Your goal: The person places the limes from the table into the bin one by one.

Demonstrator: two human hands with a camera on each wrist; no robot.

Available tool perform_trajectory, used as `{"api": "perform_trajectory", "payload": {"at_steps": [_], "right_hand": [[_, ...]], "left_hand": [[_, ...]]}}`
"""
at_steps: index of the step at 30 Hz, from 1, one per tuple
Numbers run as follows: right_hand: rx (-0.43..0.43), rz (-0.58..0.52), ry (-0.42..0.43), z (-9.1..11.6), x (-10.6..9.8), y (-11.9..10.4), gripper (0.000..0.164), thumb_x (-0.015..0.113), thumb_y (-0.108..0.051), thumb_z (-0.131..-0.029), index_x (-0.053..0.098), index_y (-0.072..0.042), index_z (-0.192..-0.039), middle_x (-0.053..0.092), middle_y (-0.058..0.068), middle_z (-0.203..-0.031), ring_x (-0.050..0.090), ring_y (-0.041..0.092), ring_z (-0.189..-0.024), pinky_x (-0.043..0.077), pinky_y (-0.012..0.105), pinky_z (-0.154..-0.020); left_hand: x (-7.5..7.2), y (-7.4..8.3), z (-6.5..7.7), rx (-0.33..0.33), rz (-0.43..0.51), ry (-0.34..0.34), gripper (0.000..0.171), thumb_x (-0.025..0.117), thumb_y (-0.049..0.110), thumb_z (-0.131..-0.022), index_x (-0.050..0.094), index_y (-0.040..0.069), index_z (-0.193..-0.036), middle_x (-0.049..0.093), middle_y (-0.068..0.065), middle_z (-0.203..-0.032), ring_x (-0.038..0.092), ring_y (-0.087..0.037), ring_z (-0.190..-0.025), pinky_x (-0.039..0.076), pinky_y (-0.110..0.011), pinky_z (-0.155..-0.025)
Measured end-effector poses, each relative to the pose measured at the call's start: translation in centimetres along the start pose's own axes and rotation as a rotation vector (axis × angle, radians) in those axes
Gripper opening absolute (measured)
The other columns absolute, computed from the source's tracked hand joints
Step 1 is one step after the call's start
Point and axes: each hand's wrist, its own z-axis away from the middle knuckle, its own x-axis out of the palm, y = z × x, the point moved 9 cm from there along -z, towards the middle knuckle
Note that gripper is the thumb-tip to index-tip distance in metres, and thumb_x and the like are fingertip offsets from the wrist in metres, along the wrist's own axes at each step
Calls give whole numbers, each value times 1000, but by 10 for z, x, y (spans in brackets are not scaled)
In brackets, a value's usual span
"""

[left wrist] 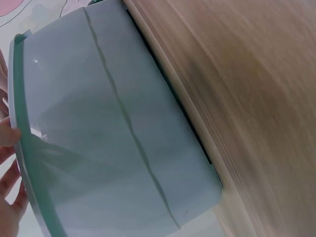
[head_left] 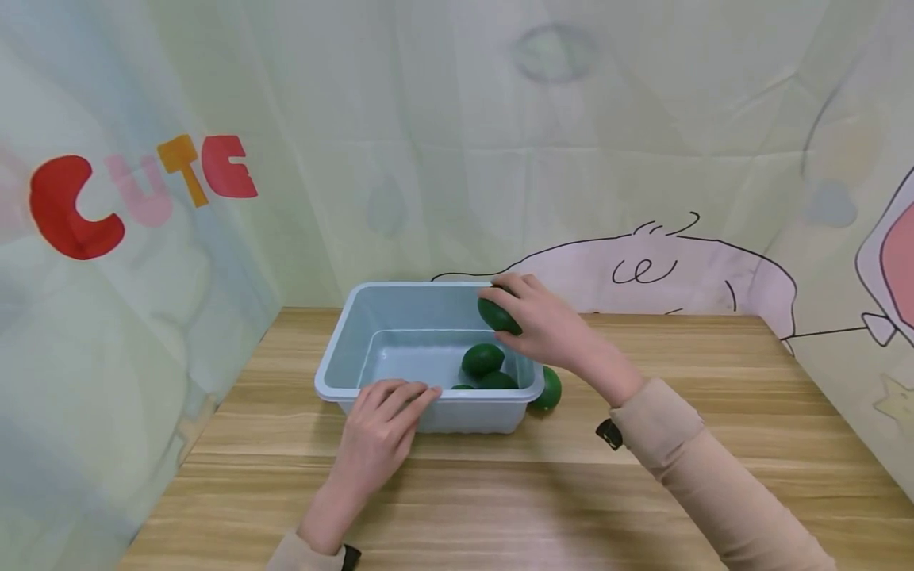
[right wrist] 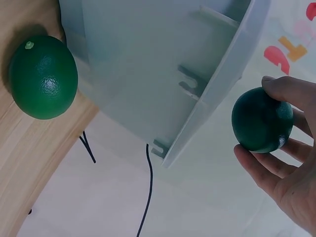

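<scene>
A dark green oval fruit (head_left: 497,316) is in my right hand (head_left: 546,321), gripped between thumb and fingers above the right side of a light blue plastic basin (head_left: 428,395). From the right wrist view the held fruit (right wrist: 261,120) looks smooth, with the thumb on one side and fingertips on the other. My left hand (head_left: 382,428) holds the basin's front rim, its fingers bent over the edge; the left wrist view has those fingers (left wrist: 9,136) at the rim. Inside the basin's right end lie several similar fruits (head_left: 482,360), partly hidden by the front wall.
Another green fruit (head_left: 548,390) rests on the wooden table (head_left: 643,492) against the basin's right side; its pale stem end shows in the right wrist view. Behind the table hangs a printed cloth (head_left: 457,159) with coloured letters.
</scene>
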Motion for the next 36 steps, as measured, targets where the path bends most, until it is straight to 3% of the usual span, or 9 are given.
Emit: {"api": "perform_trajectory", "payload": {"at_steps": [11,19,28,36], "right_hand": [[-91,11,-50,-11,12,-10,55,73,-22,-85,53,-12,-135,52,12,-134,51,31,-121,49,41,-99],[-137,25,-131,-16,23,-17,55,72,-27,-86,52,-14,-136,50,11,-139,52,32,-121,53,41,-91],[-163,-5,-238,-20,37,-24,54,71,-21,-87,51,-14,-137,49,9,-138,49,30,-125,51,40,-95],[-222,63,-275,-22,49,-32,54,72,-17,-85,52,-15,-135,51,8,-135,52,27,-117,55,33,-83]], "left_hand": [[1,1,-1,-8,-6,-15,35,38,13,-101,73,12,-107,70,-2,-97,59,-23,-91,47,-39,-77],[0,1,-1,-11,-7,-22,35,39,13,-101,73,12,-107,70,-2,-98,59,-23,-91,47,-39,-77],[2,-2,1,-25,-8,-56,31,43,12,-99,73,12,-109,70,-2,-100,59,-23,-93,47,-39,-79],[1,-2,1,-12,-4,-28,35,39,14,-101,73,11,-108,70,-2,-99,59,-23,-92,47,-39,-78]]}}
